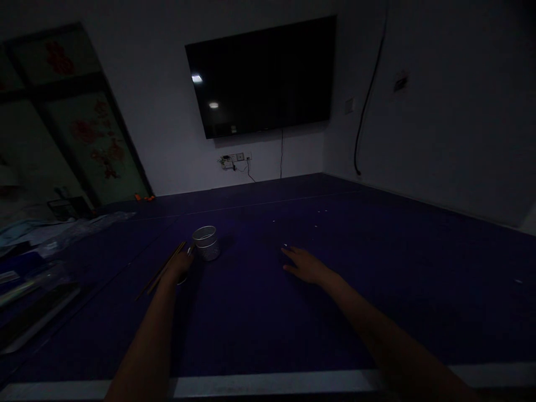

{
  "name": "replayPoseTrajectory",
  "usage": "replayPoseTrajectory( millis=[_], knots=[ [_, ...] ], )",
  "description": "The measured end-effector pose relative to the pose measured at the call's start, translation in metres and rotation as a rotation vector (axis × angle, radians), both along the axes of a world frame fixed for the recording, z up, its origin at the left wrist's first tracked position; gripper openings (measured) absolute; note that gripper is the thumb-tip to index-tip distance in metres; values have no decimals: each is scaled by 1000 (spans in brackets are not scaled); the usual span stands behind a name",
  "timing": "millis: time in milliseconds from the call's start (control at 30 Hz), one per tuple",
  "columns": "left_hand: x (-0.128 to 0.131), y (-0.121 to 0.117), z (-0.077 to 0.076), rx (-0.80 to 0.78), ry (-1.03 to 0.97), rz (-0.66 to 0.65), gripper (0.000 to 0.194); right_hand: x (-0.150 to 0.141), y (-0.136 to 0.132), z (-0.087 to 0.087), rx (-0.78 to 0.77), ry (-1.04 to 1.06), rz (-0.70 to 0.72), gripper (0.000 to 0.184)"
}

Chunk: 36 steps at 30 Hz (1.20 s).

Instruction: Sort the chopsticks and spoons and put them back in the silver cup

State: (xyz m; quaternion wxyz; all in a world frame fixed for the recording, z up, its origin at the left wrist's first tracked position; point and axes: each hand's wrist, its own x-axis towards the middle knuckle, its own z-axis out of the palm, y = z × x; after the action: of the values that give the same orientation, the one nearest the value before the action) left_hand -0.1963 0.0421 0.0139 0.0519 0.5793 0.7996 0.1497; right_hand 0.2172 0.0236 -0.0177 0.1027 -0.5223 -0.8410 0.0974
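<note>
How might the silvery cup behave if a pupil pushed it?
The silvery cup could tip if pushed near the top, standing upright on a narrowish base. Its round shape suggests it might roll once over. Its metallic sheen hints at stiffness.

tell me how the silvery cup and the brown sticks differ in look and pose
Shape: the silvery cup is round and open-topped, while the brown sticks are long and thin.
Color: the cup is silvery gray; the sticks are brown.
Pose: the cup stands upright, whereas the sticks stretch slantwise.
Shared: both are close to the left hand, in dim light.
</note>
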Motion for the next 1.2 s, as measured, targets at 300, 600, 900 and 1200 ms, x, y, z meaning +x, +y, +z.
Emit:
replayPoseTrajectory(
  millis=[300,600,900,1200],
  knots=[
    [10,-2,-1,-60,53,-61,40,-2,0,-1,-1,4,-9,68],
    [15,-1,-4,-96,126,-40,40,-3,-2,3,-2,-25,-8,68],
    [7,-5,4,-48,108,-53,39,1,-1,1,10,-12,9,68],
    [-4,-29,18,139,80,299,53,1,-2,4,-26,-20,-6,69]
  ],
)
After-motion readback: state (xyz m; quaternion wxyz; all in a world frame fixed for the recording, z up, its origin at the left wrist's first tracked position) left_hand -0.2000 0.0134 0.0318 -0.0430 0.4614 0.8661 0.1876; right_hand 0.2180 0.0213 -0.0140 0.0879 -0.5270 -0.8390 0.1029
